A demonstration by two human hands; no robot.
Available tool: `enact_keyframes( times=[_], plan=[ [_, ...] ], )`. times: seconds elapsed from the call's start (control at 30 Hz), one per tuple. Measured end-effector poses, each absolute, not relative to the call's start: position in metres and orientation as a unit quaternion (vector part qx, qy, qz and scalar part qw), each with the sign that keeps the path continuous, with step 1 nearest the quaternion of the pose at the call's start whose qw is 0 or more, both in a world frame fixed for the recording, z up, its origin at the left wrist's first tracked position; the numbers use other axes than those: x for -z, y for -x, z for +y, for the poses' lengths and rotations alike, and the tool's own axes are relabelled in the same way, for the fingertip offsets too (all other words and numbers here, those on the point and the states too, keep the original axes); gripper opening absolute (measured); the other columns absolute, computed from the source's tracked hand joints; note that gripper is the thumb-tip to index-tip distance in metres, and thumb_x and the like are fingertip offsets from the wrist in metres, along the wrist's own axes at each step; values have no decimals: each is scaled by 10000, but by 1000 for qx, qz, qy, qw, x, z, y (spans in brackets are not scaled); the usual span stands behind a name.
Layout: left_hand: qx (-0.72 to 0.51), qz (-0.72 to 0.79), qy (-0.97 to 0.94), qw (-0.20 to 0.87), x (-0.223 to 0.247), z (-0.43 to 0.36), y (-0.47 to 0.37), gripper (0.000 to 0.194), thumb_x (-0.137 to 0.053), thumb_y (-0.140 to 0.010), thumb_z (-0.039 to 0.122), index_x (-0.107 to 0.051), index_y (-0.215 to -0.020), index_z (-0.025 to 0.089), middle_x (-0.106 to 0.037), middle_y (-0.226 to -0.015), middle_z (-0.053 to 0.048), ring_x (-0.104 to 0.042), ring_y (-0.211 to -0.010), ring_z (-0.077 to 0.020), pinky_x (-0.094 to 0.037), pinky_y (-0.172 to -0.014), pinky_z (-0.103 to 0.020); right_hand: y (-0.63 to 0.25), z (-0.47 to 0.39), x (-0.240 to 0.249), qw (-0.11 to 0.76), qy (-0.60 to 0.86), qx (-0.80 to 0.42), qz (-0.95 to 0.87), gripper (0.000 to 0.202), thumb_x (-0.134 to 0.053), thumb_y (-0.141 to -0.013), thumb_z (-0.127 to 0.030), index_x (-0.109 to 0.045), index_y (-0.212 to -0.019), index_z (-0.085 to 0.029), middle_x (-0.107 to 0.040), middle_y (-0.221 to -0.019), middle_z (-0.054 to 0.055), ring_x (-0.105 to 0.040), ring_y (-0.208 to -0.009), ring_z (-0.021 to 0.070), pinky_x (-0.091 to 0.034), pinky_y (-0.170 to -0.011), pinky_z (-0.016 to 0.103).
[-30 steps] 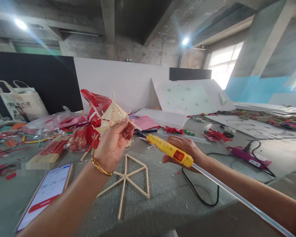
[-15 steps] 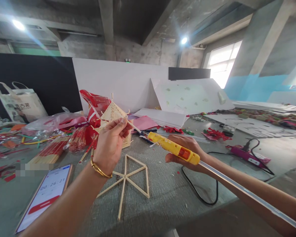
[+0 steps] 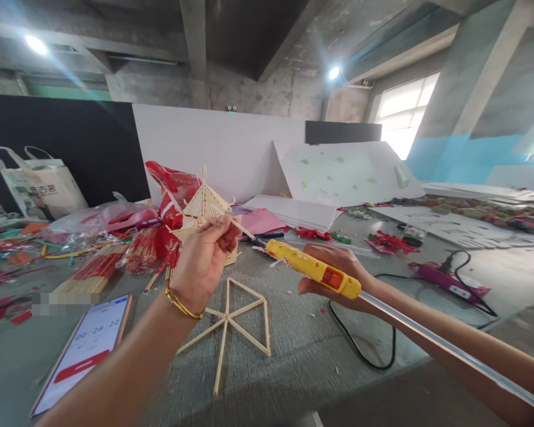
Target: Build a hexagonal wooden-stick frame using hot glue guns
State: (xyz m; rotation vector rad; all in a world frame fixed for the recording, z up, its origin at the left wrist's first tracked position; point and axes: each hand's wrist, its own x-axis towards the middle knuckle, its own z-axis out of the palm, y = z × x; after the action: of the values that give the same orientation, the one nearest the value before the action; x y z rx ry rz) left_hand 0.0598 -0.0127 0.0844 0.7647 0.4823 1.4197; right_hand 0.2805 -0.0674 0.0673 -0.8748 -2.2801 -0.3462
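Beyond the stick frame (image 3: 226,319) lying flat on the worktop (image 3: 293,362), the left hand (image 3: 201,259) pinches a thin stick (image 3: 242,229), its end near the glue gun's (image 3: 309,268) nozzle; to the frame's right, the right hand (image 3: 336,265) grips that glue gun; behind the frame stands a stick tower (image 3: 204,200); left of it lies a phone (image 3: 83,354).

A tote bag (image 3: 56,187) stands before a black panel (image 3: 89,133).
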Motion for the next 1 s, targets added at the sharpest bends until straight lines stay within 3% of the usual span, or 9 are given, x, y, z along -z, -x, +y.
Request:
enact_keyframes(
  times=[0.63,0.9,1.0],
  plan=[
    [-616,224,-322,684,-85,-13,-62,85,-611,-803,93,-626,-724,118,-622,-669,-3,-574,-600,-90,-430,-602,-226,-279,-70,-68,347,336,119,-868,441,-479,-871,-568,-460,-671,-176,-453,-595,-25,-373,-491,74,-294,-468,224],
    [-583,232,-330,706,-80,-12,-61,76,-587,-813,90,-631,-757,118,-617,-644,-4,-572,-576,-94,-441,-562,-220,-279,-65,-67,340,325,182,-864,406,-483,-884,-536,-490,-685,-182,-482,-578,-21,-422,-488,83,-295,-464,229],
    [-570,238,-327,715,-80,-14,-60,121,-556,-832,79,-621,-738,119,-616,-647,-7,-575,-578,-95,-446,-561,-222,-290,-53,-65,293,360,229,-856,393,-483,-881,-541,-529,-744,-176,-534,-631,5,-485,-551,105,-327,-505,236]
  ],
)
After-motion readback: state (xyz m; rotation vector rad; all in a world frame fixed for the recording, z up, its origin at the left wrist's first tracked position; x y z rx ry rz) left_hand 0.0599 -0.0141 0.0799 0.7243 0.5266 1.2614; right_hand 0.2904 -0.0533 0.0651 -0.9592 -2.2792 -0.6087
